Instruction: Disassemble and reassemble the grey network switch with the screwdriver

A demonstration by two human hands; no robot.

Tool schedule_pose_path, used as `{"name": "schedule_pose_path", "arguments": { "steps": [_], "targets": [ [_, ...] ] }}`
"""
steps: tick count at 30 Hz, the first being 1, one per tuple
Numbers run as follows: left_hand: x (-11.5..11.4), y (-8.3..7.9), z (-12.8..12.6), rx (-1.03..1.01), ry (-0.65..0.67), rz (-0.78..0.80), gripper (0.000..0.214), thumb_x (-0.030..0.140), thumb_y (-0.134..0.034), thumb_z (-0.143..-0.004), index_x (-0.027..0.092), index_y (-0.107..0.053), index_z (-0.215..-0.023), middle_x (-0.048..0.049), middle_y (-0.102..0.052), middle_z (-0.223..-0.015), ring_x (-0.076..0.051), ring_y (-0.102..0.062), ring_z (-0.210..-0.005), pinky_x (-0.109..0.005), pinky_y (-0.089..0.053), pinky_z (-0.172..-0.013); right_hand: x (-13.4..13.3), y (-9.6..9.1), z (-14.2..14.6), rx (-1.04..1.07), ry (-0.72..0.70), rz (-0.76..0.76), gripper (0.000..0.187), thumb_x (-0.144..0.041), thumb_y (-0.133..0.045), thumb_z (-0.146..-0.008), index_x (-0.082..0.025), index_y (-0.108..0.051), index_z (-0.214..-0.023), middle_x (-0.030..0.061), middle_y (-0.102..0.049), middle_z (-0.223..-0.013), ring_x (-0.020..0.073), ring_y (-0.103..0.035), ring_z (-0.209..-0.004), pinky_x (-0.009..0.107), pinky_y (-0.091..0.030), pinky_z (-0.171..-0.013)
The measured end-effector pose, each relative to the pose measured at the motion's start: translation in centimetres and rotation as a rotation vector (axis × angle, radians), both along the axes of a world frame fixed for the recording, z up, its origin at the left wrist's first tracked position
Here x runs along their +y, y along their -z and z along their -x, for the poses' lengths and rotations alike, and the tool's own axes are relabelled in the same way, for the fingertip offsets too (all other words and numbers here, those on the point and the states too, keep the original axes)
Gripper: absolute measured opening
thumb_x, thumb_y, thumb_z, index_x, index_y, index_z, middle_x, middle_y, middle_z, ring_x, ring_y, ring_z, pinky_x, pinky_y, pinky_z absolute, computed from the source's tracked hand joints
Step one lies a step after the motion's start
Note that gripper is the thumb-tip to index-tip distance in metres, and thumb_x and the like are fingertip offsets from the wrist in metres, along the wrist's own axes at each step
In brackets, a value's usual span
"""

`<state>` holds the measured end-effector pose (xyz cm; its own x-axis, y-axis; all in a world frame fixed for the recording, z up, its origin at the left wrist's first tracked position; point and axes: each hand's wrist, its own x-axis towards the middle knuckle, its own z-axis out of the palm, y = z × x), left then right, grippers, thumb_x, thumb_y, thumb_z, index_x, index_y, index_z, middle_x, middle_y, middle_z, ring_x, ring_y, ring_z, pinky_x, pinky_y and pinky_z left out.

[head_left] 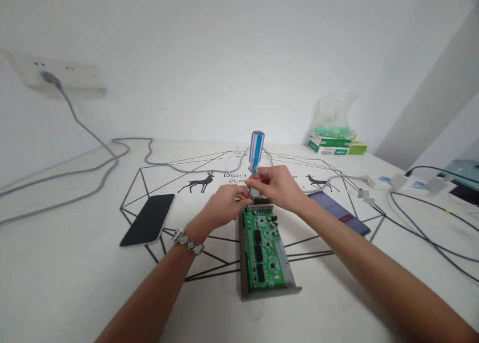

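Observation:
A green circuit board [265,250] lies in an open grey metal case [290,275] on the white table. A screwdriver with a blue and clear handle [256,151] stands upright over the board's far left corner. My right hand [279,185] pinches its shaft just below the handle. My left hand [224,205], with a watch on the wrist, has its fingers closed around the lower shaft near the tip, at the board's far edge. The tip itself is hidden by my fingers.
A black phone [148,219] lies face down to the left, and another phone [340,212] with a lit screen lies right of my right forearm. Grey cables [93,171] run from a wall socket [60,78]. Green boxes [337,144] stand at the back right, chargers and wires at right.

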<state>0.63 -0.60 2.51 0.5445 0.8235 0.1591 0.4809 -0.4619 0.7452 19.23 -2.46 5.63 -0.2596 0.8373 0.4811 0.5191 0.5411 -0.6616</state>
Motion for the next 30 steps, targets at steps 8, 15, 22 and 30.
{"name": "schedule_pose_path", "arguments": {
  "steps": [8,15,22,30],
  "targets": [
    [-0.1,0.0,-0.2,-0.024,0.020,0.047,0.024,0.033,-0.057,-0.087,0.013,-0.069,-0.092,-0.0041,-0.070,-0.077,-0.009,-0.054,-0.044,-0.021,-0.043,-0.042,0.0,0.6,0.7,0.088,0.068,-0.015,0.025,-0.039,-0.064,-0.087,-0.016,-0.066,-0.078,0.0029,-0.069,-0.067,0.0132,-0.060,-0.058,0.025,-0.043,-0.055],
    [0.0,0.2,-0.2,-0.045,0.033,0.077,0.021,0.030,-0.056,-0.086,0.013,-0.069,-0.091,-0.0049,-0.070,-0.082,-0.008,-0.053,-0.046,-0.019,-0.042,-0.039,0.1,-0.4,0.0,0.216,-0.079,0.041,0.023,-0.038,-0.060,-0.089,-0.017,-0.058,-0.099,0.0067,-0.071,-0.090,0.0136,-0.064,-0.068,0.027,-0.050,-0.061],
    [0.1,0.3,-0.2,-0.042,0.065,0.092,0.022,0.030,-0.054,-0.088,0.013,-0.068,-0.091,-0.0049,-0.068,-0.080,-0.008,-0.053,-0.047,-0.020,-0.044,-0.041,0.4,-0.8,-0.8,0.295,-0.228,0.150,0.030,-0.042,-0.065,-0.086,-0.018,-0.060,-0.103,0.0089,-0.070,-0.104,0.0142,-0.064,-0.070,0.026,-0.049,-0.053],
    [0.1,0.1,-0.1,-0.019,0.068,0.074,0.022,0.029,-0.052,-0.089,0.013,-0.066,-0.091,-0.0041,-0.067,-0.081,-0.007,-0.052,-0.045,-0.020,-0.044,-0.041,1.4,-0.7,-1.4,0.283,-0.288,0.139,0.028,-0.046,-0.067,-0.086,-0.021,-0.064,-0.098,0.0047,-0.065,-0.092,0.0149,-0.061,-0.075,0.023,-0.050,-0.048]
  ]
}}
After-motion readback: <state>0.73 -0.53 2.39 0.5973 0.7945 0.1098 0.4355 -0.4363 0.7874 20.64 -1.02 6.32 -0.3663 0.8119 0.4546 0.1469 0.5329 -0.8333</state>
